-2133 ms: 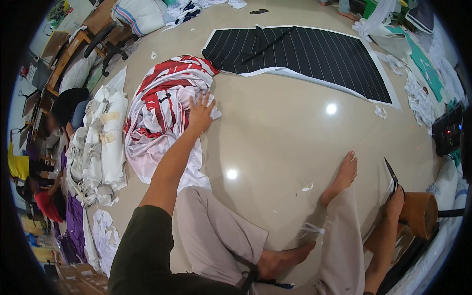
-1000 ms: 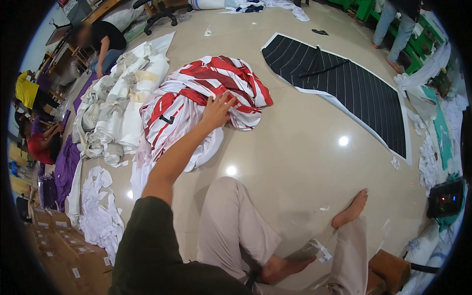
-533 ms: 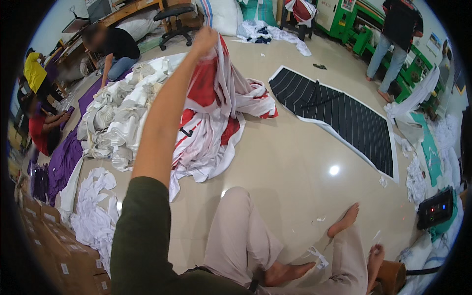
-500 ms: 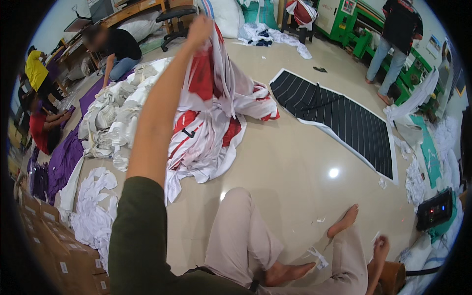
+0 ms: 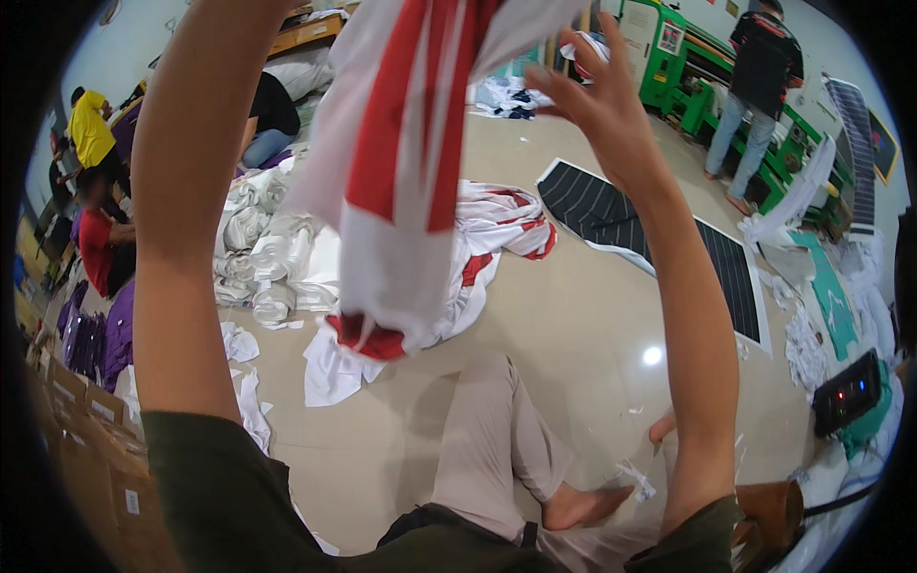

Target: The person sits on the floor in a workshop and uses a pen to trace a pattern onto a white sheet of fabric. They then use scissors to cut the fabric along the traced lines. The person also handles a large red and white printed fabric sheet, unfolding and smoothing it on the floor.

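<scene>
A red-and-white piece of fabric point(image 5: 396, 263) hangs in front of me from the upper edge of the picture, its lower part blurred by motion. My left forearm rises beside it, but the hand lies beyond the upper edge. To the right of the cloth, my right hand point(image 5: 597, 110) is raised with its fingers spread and holds nothing. Its fingertips come close to a white part of the fabric. Below and behind the hanging piece, more red-and-white fabric point(image 5: 501, 215) lies heaped on the floor.
White fabric rolls point(image 5: 272, 253) are piled at the left, near cardboard boxes point(image 5: 100, 458). Black striped fabric point(image 5: 592, 205) lies on the floor at the right, partly behind my right arm. A person point(image 5: 764, 86) stands by a green machine point(image 5: 645, 48); other people are at the left.
The red-and-white piece has been lifted off the heap and brought nearer. My left arm has gone up, its hand leaving the picture. My right hand has risen from beside my knee toward the cloth.
</scene>
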{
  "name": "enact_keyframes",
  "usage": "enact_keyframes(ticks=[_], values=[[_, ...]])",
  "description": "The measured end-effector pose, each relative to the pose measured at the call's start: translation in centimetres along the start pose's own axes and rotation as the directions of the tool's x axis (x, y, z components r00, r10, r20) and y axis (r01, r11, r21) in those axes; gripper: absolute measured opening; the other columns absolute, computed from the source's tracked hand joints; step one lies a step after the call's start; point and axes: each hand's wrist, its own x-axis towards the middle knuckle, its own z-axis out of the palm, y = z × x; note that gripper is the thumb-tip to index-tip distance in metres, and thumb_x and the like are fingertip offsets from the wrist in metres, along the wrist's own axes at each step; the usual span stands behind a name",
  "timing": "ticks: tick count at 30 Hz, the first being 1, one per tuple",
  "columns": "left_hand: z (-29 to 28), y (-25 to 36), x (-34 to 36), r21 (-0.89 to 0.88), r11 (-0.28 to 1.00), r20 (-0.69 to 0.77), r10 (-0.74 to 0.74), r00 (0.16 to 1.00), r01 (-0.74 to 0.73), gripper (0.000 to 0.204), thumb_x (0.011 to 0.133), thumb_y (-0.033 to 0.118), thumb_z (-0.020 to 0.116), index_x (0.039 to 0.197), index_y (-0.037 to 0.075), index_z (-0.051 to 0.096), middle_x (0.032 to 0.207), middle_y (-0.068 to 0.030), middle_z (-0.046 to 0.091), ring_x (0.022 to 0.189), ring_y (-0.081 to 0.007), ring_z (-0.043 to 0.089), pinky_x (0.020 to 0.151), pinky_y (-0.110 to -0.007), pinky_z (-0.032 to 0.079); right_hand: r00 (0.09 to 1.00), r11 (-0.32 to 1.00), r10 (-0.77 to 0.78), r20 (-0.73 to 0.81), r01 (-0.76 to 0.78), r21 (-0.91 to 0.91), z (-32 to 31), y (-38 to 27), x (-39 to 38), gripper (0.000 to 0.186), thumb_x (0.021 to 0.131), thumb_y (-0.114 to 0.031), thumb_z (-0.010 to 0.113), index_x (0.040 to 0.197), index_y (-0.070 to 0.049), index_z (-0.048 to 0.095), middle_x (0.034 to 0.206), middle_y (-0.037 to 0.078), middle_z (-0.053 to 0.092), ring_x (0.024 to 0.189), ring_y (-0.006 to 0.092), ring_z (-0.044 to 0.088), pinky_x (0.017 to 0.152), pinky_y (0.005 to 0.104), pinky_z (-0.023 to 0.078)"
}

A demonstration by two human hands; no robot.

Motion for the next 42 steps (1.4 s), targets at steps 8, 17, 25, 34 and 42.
enact_keyframes(ticks=[8, 17, 25, 34, 42], values=[[6.3, -9.9, -12.9, -0.474, 0.825, -0.282, -0.473, 0.835, 0.307, 0.040, 0.088, 0.035, 0.066, 0.112, 0.003, 0.066, 0.098, -0.0097, 0.072, 0.088, -0.0184, 0.069, 0.075, -0.035, 0.054, 0.962, 0.693, -0.082, -0.261, -0.133, -0.708, -13.0, -11.2, -1.6, 0.021, 0.096, -0.015, 0.056, 0.103, -0.001, 0.071, 0.078, 0.003, 0.066, 0.064, 0.0129, 0.057, 0.059, 0.0271, 0.046], [34.3, -19.2, -30.8, -0.204, 0.853, 0.774, -0.160, 0.613, 0.481, 0.068, 0.076, 0.035, 0.084, 0.127, -0.001, 0.059, 0.104, -0.0062, 0.071, 0.090, -0.0156, 0.065, 0.080, -0.031, 0.053, 0.800, 0.730, -0.235, -0.552, -0.229, -0.644, -36.8, -20.3, -6.7, 0.033, 0.097, -0.020, 0.052, 0.118, 0.002, 0.063, 0.094, 0.007, 0.066, 0.083, 0.0159, 0.064, 0.081, 0.0323, 0.054], [26.0, -31.5, -36.8, 0.025, 0.591, 0.313, -0.771, 0.555, 0.806, 0.014, 0.093, 0.016, 0.061, 0.094, 0.004, 0.068, 0.080, 0.0061, 0.059, 0.075, -0.0054, 0.053, 0.066, -0.025, 0.044, 0.544, 0.082, 0.321, -0.775, -0.831, -0.550, -58.8, -6.2, -32.5, 0.034, 0.099, -0.022, 0.045, 0.113, 0.005, 0.061, 0.088, 0.016, 0.064, 0.074, 0.0248, 0.065, 0.058, 0.0393, 0.053], [34.0, -42.0, -23.9, -0.014, 0.768, -0.292, -0.616, 0.732, 0.640, 0.022, 0.095, 0.016, 0.060, 0.108, 0.000, 0.065, 0.074, 0.0006, 0.058, 0.066, -0.0102, 0.052, 0.060, -0.030, 0.043, -0.249, -0.436, 0.891, -0.381, -0.704, -0.561, -55.1, 19.2, -53.1, 0.039, 0.080, -0.025, 0.068, 0.113, -0.005, 0.064, 0.110, 0.023, 0.067, 0.091, 0.0358, 0.068, 0.070, 0.0503, 0.060], [57.4, -46.0, -27.9, 0.272, 0.585, 0.213, -0.811, 0.545, 0.764, 0.025, 0.088, 0.025, 0.065, 0.086, 0.000, 0.063, 0.077, -0.0225, 0.066, 0.071, -0.0387, 0.067, 0.066, -0.049, 0.051, 0.398, -0.293, 0.686, -0.609, -0.616, -0.731, -54.8, 49.1, -45.7, 0.077, 0.086, -0.056, 0.067, 0.128, 0.006, 0.054, 0.117, 0.035, 0.063, 0.118, 0.0476, 0.059, 0.100, 0.0474, 0.047]])
